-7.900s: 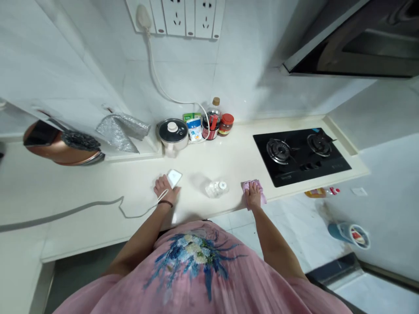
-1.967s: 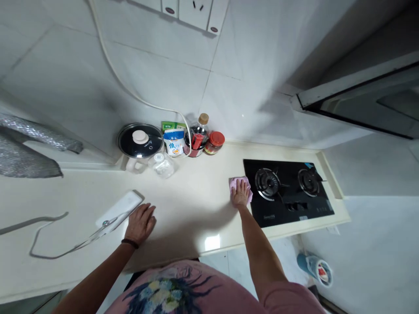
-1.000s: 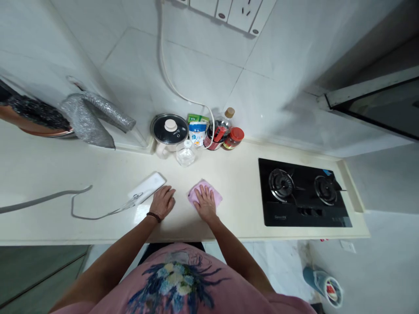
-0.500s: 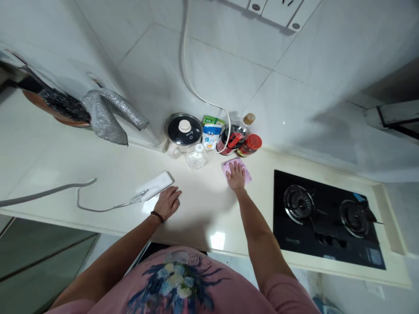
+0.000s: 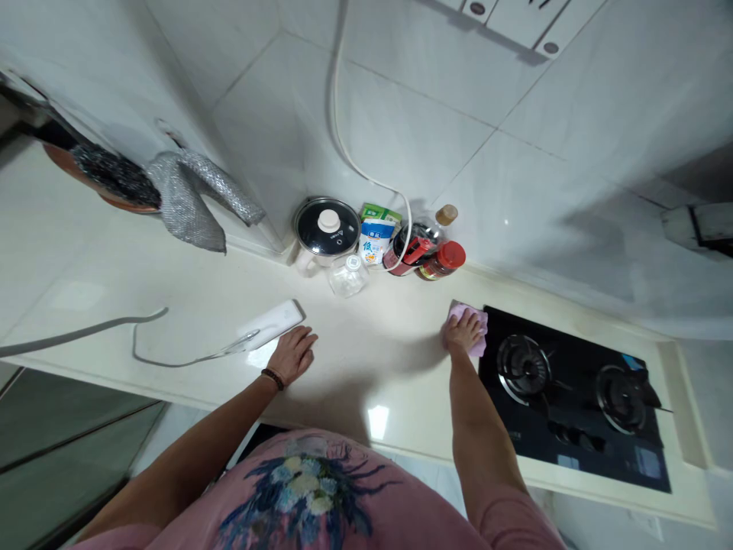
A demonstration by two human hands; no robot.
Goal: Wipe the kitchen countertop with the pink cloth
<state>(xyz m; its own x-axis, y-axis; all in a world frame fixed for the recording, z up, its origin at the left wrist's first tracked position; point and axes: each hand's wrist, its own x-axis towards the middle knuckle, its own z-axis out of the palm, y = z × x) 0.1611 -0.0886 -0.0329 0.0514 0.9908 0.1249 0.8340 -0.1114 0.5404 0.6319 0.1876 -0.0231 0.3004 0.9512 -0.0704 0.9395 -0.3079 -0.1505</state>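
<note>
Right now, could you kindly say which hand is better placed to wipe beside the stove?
Probably the right hand: it's on the pink cloth by the stove; the left hand lies beside the white device.

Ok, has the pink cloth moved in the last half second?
Yes, the pink cloth has moved right, to the left edge of the black stove.

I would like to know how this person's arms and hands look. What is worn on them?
The left hand and the right hand wear no gloves. A dark bracelet, seemingly beaded, circles the left wrist; nothing shows on the right one. The pink right sleeve is short and plain; only a bit of the pink left sleeve shows.
</note>
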